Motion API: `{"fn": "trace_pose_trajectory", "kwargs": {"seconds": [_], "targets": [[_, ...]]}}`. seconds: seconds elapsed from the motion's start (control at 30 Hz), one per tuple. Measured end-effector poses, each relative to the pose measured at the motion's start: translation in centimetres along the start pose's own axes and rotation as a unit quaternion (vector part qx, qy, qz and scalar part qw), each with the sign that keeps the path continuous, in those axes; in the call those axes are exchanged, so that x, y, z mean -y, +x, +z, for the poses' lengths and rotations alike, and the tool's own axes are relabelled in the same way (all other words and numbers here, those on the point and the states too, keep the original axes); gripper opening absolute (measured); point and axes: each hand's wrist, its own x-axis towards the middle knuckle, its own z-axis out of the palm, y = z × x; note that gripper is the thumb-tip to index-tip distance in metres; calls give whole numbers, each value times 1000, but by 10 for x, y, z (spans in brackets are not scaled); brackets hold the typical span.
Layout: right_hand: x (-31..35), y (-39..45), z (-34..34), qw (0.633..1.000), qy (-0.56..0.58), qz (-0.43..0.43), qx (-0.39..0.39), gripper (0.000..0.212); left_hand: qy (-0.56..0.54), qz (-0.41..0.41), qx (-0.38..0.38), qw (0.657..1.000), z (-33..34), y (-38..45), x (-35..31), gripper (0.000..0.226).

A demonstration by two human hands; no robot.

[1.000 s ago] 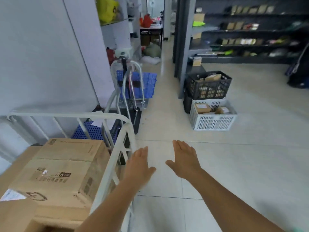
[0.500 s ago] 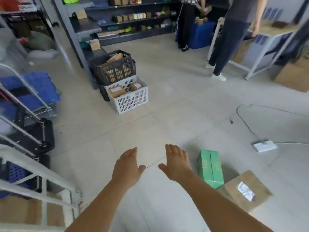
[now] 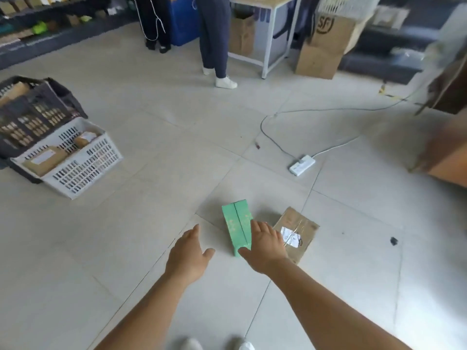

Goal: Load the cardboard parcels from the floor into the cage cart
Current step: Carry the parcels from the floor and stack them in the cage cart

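Both hands empty with fingers spread: left hand [image 3: 188, 256] at 6 o'clock, right hand [image 3: 265, 246] over the green box [image 3: 237, 227]. Brown parcel [image 3: 295, 232] touches it at 3 o'clock on the floor [image 3: 126, 223]. Risk imo: a one-handed grab could slip, plus the cable [image 3: 275, 145] is a trip hazard.

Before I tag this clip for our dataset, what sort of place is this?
Probably a parcel sorting or stock room. Labelled cardboard parcels fill a white plastic crate, a large printed shipping carton stands by a work table, and a taped brown parcel lies on the tiled floor.
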Motion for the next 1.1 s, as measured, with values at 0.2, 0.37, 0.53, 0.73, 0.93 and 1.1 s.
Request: {"fn": "trace_pose_trajectory", "kwargs": {"seconds": [0.2,0.37,0.53,0.73,0.93,1.1], "targets": [[-61,29,-2,994,53,92,3,77,32,48,65,996,30,59,-53,74],[-101,65,3,979,85,184,1,79,52,94,108,988,54,122,-88,73],[-139,98,9,960,100,262,2,78,88,139,144,976,76,187,-126,71],[-194,130,33,943,91,319,9,75,153,189,187,952,130,251,-152,72],[-258,166,97,924,110,364,39,78,203,199,219,934,208,315,-156,75],[-304,205,168,912,146,378,68,80,220,210,248,920,281,365,-160,79]]}}
